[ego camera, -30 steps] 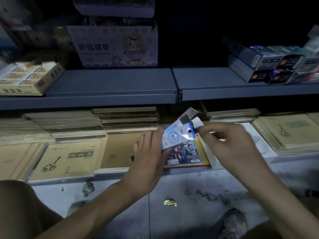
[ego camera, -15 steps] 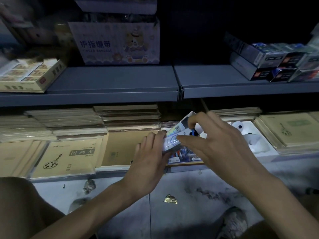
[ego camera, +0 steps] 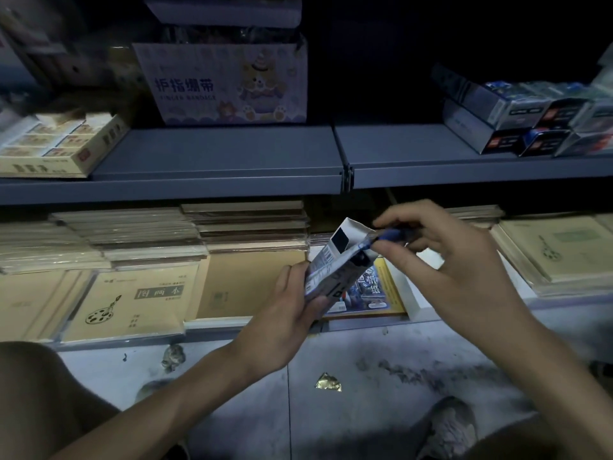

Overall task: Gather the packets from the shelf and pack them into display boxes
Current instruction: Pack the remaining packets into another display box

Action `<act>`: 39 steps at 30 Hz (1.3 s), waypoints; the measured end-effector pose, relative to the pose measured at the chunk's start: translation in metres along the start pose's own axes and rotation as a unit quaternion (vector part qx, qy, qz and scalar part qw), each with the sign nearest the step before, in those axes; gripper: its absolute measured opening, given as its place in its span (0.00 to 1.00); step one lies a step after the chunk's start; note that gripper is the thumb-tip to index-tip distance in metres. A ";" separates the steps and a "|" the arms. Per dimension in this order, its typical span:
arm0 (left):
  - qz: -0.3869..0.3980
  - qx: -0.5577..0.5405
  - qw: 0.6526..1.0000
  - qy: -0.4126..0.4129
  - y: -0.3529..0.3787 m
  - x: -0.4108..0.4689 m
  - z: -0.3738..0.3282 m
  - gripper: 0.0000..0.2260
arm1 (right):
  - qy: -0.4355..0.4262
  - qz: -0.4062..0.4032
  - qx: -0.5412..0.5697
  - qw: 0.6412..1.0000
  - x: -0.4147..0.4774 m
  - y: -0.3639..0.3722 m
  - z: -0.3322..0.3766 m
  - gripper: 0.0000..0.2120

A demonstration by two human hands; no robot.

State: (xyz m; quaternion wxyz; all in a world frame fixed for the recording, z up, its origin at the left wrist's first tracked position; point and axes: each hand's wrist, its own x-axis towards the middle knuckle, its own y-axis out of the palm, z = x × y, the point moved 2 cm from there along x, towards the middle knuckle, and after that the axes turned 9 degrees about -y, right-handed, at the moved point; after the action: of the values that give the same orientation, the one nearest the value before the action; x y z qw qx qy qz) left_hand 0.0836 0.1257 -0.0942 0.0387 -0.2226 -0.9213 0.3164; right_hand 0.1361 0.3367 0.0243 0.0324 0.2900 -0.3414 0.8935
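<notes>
Left hand (ego camera: 284,315), one box (ego camera: 333,265) — right hand (ego camera: 457,263), one packet (ego camera: 393,234)

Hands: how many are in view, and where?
2. The left hand grips the small box's lower end; the right hand pinches a blue item at its open top.

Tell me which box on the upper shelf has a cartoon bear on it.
The pale lilac cardboard carton in the middle, with blue lettering. The flat yellow box at left and stacked dark boxes at right show no bear.
</notes>
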 end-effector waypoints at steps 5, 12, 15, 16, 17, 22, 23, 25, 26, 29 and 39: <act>0.048 -0.061 0.997 -0.004 0.004 -0.003 -0.009 0.20 | 0.100 -0.040 0.248 0.963 0.005 0.003 0.005 0.28; 0.089 -0.050 0.995 0.010 0.008 -0.008 -0.017 0.20 | 0.115 0.087 0.197 0.970 0.003 0.011 0.010 0.16; 0.089 -0.053 0.995 0.010 0.007 -0.008 -0.019 0.25 | 0.117 0.114 0.217 0.962 0.002 0.011 0.015 0.17; 0.094 -0.056 0.994 0.005 0.007 -0.008 -0.019 0.25 | 0.113 0.126 0.216 0.962 0.001 0.011 0.016 0.17; 0.098 -0.055 0.994 0.004 0.008 -0.008 -0.019 0.25 | 0.108 0.137 0.215 0.961 0.000 0.011 0.016 0.17; 0.096 -0.028 0.995 0.023 0.009 -0.010 -0.022 0.21 | 0.085 0.115 0.211 0.967 0.002 0.010 0.018 0.09; 0.094 -0.023 0.995 0.022 0.010 -0.010 -0.021 0.20 | 0.081 0.103 0.197 0.972 0.003 0.011 0.017 0.09; 0.091 -0.027 0.995 0.018 0.010 -0.008 -0.018 0.22 | 0.073 0.065 0.181 0.979 0.005 0.010 0.014 0.08; 0.088 -0.037 0.995 0.010 0.010 -0.007 -0.016 0.23 | 0.072 0.043 0.176 0.981 0.005 0.009 0.013 0.07; 0.046 -0.032 0.998 -0.019 0.007 -0.005 -0.014 0.25 | 0.094 -0.034 0.159 0.982 0.007 0.002 0.014 0.06; -0.073 -0.082 0.993 -0.043 -0.004 -0.003 -0.009 0.19 | 0.105 -0.219 0.085 0.966 0.002 -0.032 0.016 0.16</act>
State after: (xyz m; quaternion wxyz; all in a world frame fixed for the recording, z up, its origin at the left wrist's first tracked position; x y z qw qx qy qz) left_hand 0.0865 0.1268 -0.0850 0.0041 -0.1434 -0.9589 0.2450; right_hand 0.1506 0.3505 0.0541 0.2385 0.2644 -0.1873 0.9155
